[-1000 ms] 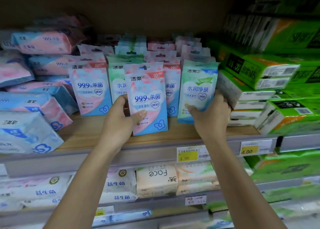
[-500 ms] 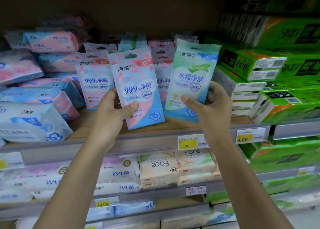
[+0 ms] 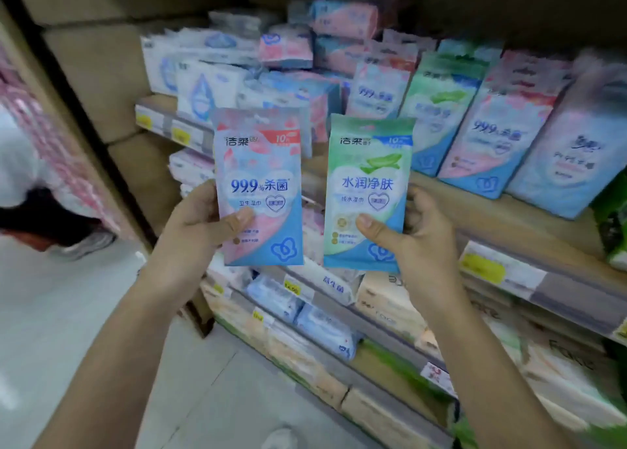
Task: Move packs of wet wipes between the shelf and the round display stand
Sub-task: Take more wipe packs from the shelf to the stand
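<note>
Here, two packs of wet wipes are held up side by side in front of the wooden shelf (image 3: 502,217), clear of it and apart. The left hand (image 3: 200,226) grips one pink-and-blue pack (image 3: 259,190), thumb across its face; the right hand (image 3: 419,236) grips one green pack (image 3: 368,190) likewise. Behind them a front row of four upright packs (image 3: 502,132) stands blurred on the shelf, with stacked packs (image 3: 288,49) to its left. Lower shelves carry tissue packs (image 3: 383,299) and yellow price tags (image 3: 483,267). A person (image 3: 20,163) in white bends at far left.

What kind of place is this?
Probably a shop: a wooden shelf full of matching packs, yellow price tags on its edge, and a pink-and-blue wipes pack and green wipes pack held up.
</note>
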`<state>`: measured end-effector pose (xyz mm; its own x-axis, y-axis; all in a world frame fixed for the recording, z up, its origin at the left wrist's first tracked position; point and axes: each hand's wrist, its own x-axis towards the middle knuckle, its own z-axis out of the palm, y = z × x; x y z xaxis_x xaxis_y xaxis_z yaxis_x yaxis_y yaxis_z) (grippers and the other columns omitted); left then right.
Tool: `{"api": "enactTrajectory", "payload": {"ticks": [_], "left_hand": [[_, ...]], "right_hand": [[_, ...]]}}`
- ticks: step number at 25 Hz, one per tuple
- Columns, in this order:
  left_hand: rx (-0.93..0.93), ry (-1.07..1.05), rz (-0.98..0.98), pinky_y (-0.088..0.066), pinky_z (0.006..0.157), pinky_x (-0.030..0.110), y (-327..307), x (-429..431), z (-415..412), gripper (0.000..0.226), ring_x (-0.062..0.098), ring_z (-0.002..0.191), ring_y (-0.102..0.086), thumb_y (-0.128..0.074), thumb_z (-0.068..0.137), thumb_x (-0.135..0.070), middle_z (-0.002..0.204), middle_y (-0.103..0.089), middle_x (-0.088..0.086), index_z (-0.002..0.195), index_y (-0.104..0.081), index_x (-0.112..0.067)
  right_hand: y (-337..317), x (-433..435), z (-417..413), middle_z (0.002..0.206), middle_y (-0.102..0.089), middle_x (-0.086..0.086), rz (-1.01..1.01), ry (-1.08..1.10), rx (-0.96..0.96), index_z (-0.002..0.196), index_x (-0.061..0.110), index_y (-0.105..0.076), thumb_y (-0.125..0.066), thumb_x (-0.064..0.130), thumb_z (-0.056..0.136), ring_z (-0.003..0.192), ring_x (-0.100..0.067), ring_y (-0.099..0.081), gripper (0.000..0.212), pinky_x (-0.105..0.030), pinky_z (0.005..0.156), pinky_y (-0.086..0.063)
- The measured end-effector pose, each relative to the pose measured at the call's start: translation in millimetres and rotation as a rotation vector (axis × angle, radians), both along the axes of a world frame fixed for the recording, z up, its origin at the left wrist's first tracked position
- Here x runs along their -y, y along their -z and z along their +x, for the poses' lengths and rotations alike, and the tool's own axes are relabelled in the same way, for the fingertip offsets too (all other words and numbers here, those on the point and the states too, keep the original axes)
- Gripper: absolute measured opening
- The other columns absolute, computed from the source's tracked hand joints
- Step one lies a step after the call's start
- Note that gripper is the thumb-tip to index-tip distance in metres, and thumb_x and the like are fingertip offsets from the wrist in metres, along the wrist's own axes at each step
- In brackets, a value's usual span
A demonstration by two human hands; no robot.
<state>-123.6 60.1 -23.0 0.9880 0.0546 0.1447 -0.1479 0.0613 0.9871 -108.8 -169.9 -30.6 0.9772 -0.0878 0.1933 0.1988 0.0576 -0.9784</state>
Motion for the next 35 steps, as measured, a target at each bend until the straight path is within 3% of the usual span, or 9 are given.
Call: {"api": "enactTrajectory", "payload": {"ticks": [4,6,13,16,24,29,35], "left_hand": [[-0.073,-0.314,-0.063,-0.054,0.063,0.017,17,-47,-96,0.035,0.009,0.084,-0.070,-0.057,0.083,0.004,0.103,-0.074,-0.005,0.116,-0.060,-0.009],[-0.112,-0.495,-0.072,-0.053,0.059,0.017,30,-71,-150,0.032,0.009,0.080,-0.070,-0.061,0.081,0.003,0.094,-0.075,-0.006,0.110,-0.061,-0.011],[-0.195,-1.173,-0.263,-0.053,0.058,0.016,73,-118,-360,0.029,0.007,0.073,-0.071,-0.049,0.088,0.009,0.084,-0.075,-0.007,0.106,-0.059,-0.012],[-0.226,-1.402,-0.339,-0.054,0.059,0.018,89,-131,-441,0.026,0.010,0.077,-0.071,-0.053,0.087,0.004,0.097,-0.074,0.002,0.110,-0.059,-0.007],[-0.293,-1.725,-0.408,-0.050,0.052,0.015,107,-220,-632,0.016,0.007,0.068,-0.070,-0.058,0.087,-0.001,0.089,-0.073,-0.001,0.099,-0.061,-0.011],[-0.301,-1.724,-0.437,-0.051,0.053,0.015,109,-302,-683,0.024,0.007,0.072,-0.071,-0.056,0.088,-0.002,0.101,-0.071,0.002,0.110,-0.059,-0.010],[-0.308,-1.775,-0.507,-0.051,0.052,0.016,132,-424,-707,0.020,0.007,0.070,-0.071,-0.057,0.087,-0.004,0.100,-0.071,0.002,0.106,-0.058,-0.010]], "right_hand": [[15,-71,-22,0.091,-0.076,0.005,-0.077,-0.341,-0.061,0.106,0.011,-0.059,-0.076,0.002,0.071,0.082,-0.015,-0.073,0.041,-0.031,0.069,-0.059],[24,-116,-41,0.089,-0.075,0.003,-0.110,-0.530,-0.082,0.110,0.007,-0.058,-0.076,0.000,0.071,0.080,-0.015,-0.073,0.043,-0.031,0.069,-0.060],[51,-287,-172,0.075,-0.075,0.010,-0.234,-1.198,-0.123,0.096,0.015,-0.059,-0.076,-0.001,0.070,0.070,-0.010,-0.072,0.035,-0.023,0.059,-0.056],[62,-342,-241,0.079,-0.076,0.005,-0.283,-1.395,-0.163,0.099,0.018,-0.059,-0.076,0.000,0.071,0.071,-0.014,-0.073,0.037,-0.024,0.057,-0.056],[109,-462,-425,0.090,-0.076,-0.004,-0.377,-1.645,-0.271,0.109,0.008,-0.059,-0.074,-0.003,0.073,0.078,-0.021,-0.074,0.041,-0.026,0.061,-0.058],[136,-522,-464,0.088,-0.076,-0.002,-0.449,-1.617,-0.343,0.107,0.011,-0.059,-0.075,-0.001,0.072,0.076,-0.020,-0.074,0.040,-0.025,0.059,-0.058],[167,-645,-490,0.089,-0.076,-0.003,-0.497,-1.616,-0.370,0.101,0.012,-0.060,-0.076,-0.002,0.072,0.077,-0.019,-0.073,0.036,-0.026,0.061,-0.059]]}}
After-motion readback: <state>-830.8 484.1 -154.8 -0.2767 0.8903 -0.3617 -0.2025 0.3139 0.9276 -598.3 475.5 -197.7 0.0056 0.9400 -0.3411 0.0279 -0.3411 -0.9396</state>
